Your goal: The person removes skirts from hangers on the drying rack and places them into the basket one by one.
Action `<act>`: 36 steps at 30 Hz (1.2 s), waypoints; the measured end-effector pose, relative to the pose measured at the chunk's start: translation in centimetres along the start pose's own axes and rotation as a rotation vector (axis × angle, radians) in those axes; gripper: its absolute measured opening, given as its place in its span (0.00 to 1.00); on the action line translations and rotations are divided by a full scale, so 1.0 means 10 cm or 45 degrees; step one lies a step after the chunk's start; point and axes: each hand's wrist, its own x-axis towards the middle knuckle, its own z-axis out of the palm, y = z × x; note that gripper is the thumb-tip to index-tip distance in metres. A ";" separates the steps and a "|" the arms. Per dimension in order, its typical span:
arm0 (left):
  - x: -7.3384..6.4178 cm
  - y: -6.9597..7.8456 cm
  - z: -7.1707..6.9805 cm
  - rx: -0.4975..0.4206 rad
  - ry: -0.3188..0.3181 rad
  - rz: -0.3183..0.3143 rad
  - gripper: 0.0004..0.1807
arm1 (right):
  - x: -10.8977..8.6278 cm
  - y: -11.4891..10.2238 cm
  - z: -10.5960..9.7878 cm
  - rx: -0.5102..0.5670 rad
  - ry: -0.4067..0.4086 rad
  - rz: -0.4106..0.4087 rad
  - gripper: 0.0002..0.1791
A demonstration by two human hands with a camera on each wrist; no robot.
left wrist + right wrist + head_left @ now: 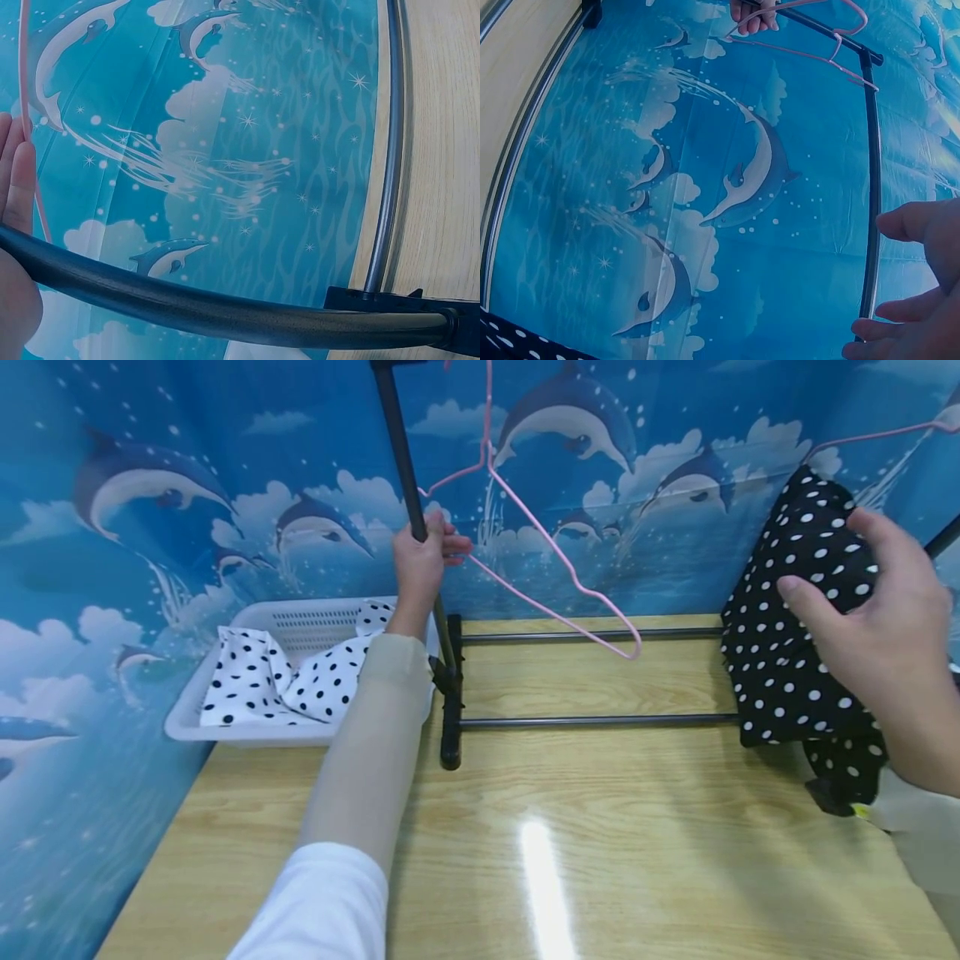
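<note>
At the black side post of a garment rack [401, 443] is my left hand [420, 568], holding the post between thumb and palm. Its fingers reach past the post, right at the bottom bar of a pink hanger [528, 518] that hangs bare and tilted. Black fabric with white dots [783, 635] hangs at the right from another pink hanger [870, 439]. My right hand [892, 610] is in front of this fabric, thumb and fingers spread apart, with nothing held. In the right wrist view, spread fingers [907, 307] show beside the rack's top bar.
A white plastic basket [187, 718] stands left of the rack, with white black-dotted fabric [322, 685] inside. Two dark lower rails [600, 721] run across the wooden tabletop [637, 843]. A blue dolphin-print curtain [300, 443] hangs close behind the rack.
</note>
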 end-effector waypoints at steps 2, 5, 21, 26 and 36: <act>-0.05 0.06 0.01 0.008 0.002 0.000 0.15 | 0.01 0.02 -0.01 -0.010 -0.006 -0.008 0.37; -0.11 0.12 0.02 0.020 0.004 0.007 0.15 | 0.02 0.04 -0.03 -0.028 -0.014 -0.007 0.38; -0.12 0.11 0.03 0.022 0.009 0.030 0.15 | 0.04 0.10 -0.13 -0.091 -0.065 0.097 0.40; -0.10 0.10 0.03 0.007 0.013 0.025 0.16 | 0.04 0.13 -0.15 -0.095 -0.063 0.108 0.40; -0.01 -0.02 0.02 0.019 0.025 0.021 0.18 | 0.05 0.22 -0.16 -0.074 -0.021 0.128 0.39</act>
